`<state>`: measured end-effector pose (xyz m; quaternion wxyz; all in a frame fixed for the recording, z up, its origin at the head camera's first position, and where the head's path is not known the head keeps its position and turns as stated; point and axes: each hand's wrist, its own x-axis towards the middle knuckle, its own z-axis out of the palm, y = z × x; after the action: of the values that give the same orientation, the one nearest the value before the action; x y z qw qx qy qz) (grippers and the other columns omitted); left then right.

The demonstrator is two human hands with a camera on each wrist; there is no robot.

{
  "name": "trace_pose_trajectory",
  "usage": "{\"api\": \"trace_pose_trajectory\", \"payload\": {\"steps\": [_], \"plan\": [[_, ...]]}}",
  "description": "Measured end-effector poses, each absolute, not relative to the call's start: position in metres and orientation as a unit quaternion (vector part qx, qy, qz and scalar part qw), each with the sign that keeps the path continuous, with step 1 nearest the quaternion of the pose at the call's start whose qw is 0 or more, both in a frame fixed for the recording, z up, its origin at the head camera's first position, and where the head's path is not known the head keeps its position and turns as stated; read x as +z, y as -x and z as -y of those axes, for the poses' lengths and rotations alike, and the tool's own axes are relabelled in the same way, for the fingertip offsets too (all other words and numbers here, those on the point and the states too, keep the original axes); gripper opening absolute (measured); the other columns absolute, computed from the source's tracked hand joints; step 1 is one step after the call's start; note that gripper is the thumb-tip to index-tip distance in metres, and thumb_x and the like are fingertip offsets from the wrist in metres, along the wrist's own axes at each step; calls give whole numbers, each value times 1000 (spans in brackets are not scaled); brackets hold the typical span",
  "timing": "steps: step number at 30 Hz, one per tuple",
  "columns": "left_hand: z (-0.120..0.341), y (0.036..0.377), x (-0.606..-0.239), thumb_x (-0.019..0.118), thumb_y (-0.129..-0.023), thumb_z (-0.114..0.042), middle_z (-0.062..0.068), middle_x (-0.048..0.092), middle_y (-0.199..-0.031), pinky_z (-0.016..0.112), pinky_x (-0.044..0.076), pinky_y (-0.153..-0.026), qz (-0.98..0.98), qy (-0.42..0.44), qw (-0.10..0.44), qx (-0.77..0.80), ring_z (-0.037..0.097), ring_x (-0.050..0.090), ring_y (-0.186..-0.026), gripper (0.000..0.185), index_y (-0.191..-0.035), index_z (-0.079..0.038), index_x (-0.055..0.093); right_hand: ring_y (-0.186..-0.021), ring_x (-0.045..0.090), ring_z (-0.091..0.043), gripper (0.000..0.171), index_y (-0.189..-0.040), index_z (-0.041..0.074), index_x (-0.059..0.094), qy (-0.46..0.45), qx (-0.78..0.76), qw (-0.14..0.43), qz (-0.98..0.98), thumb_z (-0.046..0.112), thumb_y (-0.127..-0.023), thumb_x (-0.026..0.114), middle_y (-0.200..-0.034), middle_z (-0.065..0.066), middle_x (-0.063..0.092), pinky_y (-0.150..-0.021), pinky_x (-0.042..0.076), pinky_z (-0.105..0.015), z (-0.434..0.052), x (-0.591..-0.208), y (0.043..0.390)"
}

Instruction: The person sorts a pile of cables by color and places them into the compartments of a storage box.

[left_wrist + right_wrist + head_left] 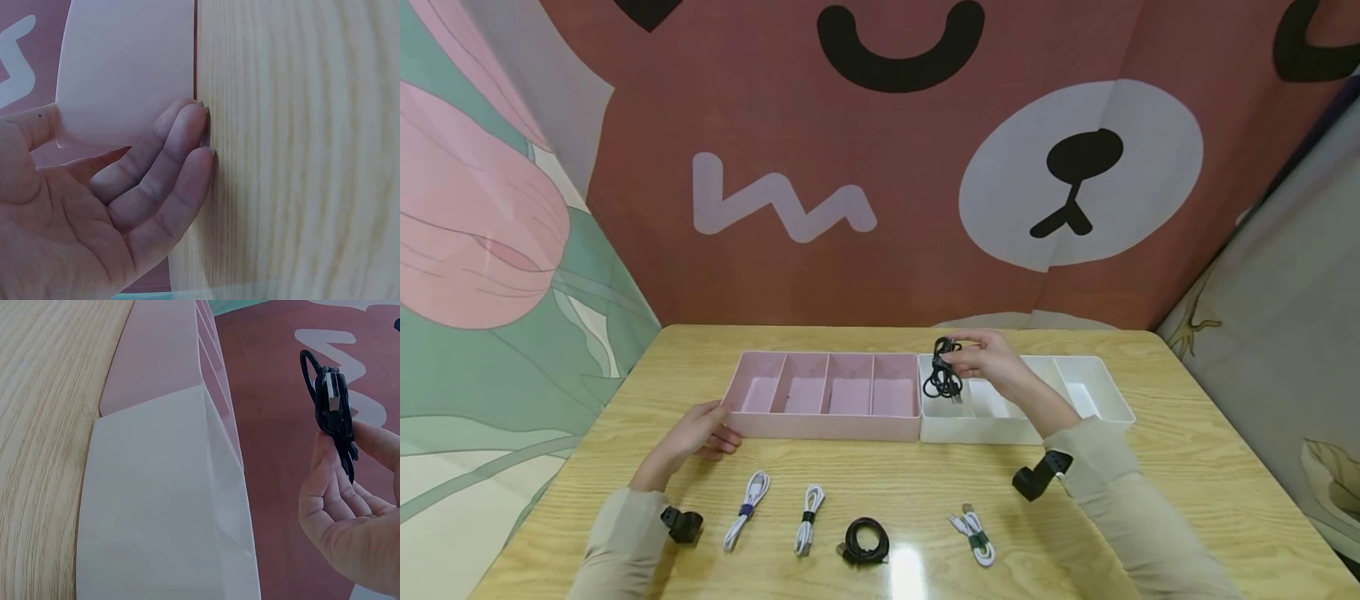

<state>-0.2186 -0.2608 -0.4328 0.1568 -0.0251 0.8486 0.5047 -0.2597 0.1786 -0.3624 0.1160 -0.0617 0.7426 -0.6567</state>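
Two long plastic trays stand end to end on the pale wood-grain table (850, 468): a pink tray with four compartments (831, 427) and, meeting its right end, a white divided tray (977, 431) partly hidden behind an arm. Pale floors show in all four pink compartments. The left hand (700, 429) grips the pink tray at its left end, thumb and fingers on different sides of the corner. Well apart from it, just past the pink tray's right end, the right hand (996, 365) pinches a looped black cable bundle (942, 371) above the white tray's leftmost compartment. In the head view this bundle's long axis runs roughly top to bottom, its silver plug (957, 398) at the lower end, pointing downward. Nearer the person than the pink tray lie a white cable with a dark blue tie (748, 506), slanting away to the right; a white cable with a black tie (807, 528), nearly end-on to the pink tray; and a round black cable coil (852, 546). Nearer and beyond its right end, a white cable with a green tie (974, 531) slants, plugs toward the far side.
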Motion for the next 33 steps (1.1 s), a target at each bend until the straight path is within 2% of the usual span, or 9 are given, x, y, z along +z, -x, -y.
{"api": "trace_pose_trajectory", "payload": {"steps": [19,26,33], "plan": [[261,220,-433,32,-98,-34,11,63,-79,36,51,-59,-851,22,157,500,21,61,-68,54,-128,11,36,-61,59,-8,48,-125,-7,47,46,-647,127,-751,3,-82,65,-71,2,65,-63,52,-25,-160,-369,267],[260,221,-434,33,-98,-40,10,63,-78,35,51,-59,-849,22,155,506,20,62,-68,58,-127,10,37,-60,60,-9,43,-122,-4,52,34,-634,125,-762,4,-81,65,-74,-1,66,-60,51,-24,-152,-373,271],[262,220,-435,33,-98,-36,10,63,-77,35,51,-58,-851,25,149,504,20,62,-67,54,-126,10,38,-61,61,-10,44,-121,-6,52,46,-632,136,-761,4,-81,66,-77,-4,66,-60,51,-25,-141,-381,274]]}}
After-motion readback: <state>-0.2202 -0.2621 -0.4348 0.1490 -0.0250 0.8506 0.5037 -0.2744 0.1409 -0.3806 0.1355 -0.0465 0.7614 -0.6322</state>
